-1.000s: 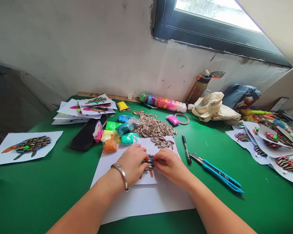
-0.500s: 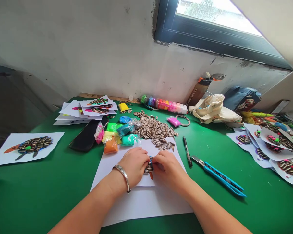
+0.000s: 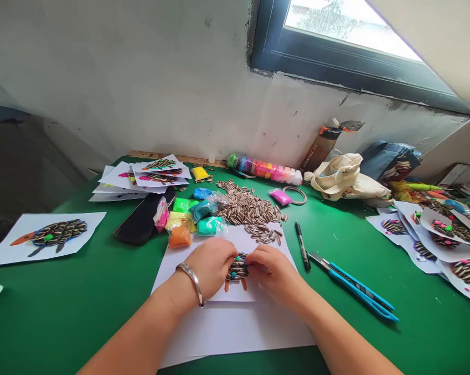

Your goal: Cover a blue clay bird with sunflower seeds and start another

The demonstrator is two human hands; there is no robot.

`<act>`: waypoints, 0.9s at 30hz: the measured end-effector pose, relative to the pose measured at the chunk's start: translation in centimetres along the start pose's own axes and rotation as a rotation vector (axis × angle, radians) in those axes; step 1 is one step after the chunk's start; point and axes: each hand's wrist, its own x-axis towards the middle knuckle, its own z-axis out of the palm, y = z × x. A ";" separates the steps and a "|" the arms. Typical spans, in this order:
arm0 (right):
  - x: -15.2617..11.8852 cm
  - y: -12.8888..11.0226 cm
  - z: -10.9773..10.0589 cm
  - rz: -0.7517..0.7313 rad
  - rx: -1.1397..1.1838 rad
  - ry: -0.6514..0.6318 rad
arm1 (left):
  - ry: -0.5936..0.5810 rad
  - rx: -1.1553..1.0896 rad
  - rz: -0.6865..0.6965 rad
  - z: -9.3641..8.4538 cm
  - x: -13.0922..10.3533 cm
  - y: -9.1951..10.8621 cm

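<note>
A small seed-and-clay animal picture (image 3: 238, 270) lies on white paper (image 3: 235, 325) between my hands. Striped sunflower seeds cover its body, with blue clay around them, a teal dot and two orange legs below. My left hand (image 3: 211, 265), with a silver bangle at the wrist, has its fingers curled together at the picture's left and upper edge. At the right edge, my right hand (image 3: 276, 273) has thumb and fingertips pinched together. What either hand has between its fingertips is too small or hidden to make out.
Loose sunflower seeds (image 3: 250, 205) lie beyond the paper, beside bagged clay (image 3: 179, 236) and a phone (image 3: 137, 224). On the right are a pen (image 3: 302, 245) and blue cutter (image 3: 355, 286). Finished seed pictures (image 3: 59, 234) lie left, with others (image 3: 426, 242) right.
My hands have drawn slightly apart, with the left shifting left. More of the seed picture now shows, including its teal dot and second orange leg. The view has shifted slightly.
</note>
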 end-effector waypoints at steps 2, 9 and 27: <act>0.1 -0.1 0.1 0.009 -0.006 0.010 | 0.001 0.007 -0.013 -0.2 0.0 -0.1; 0.1 -0.5 0.0 0.030 0.008 0.005 | -0.005 0.047 -0.062 -1.0 0.0 -0.2; -0.4 -1.8 0.9 -0.166 -0.075 0.017 | 0.001 0.067 -0.123 -1.6 -0.3 -0.3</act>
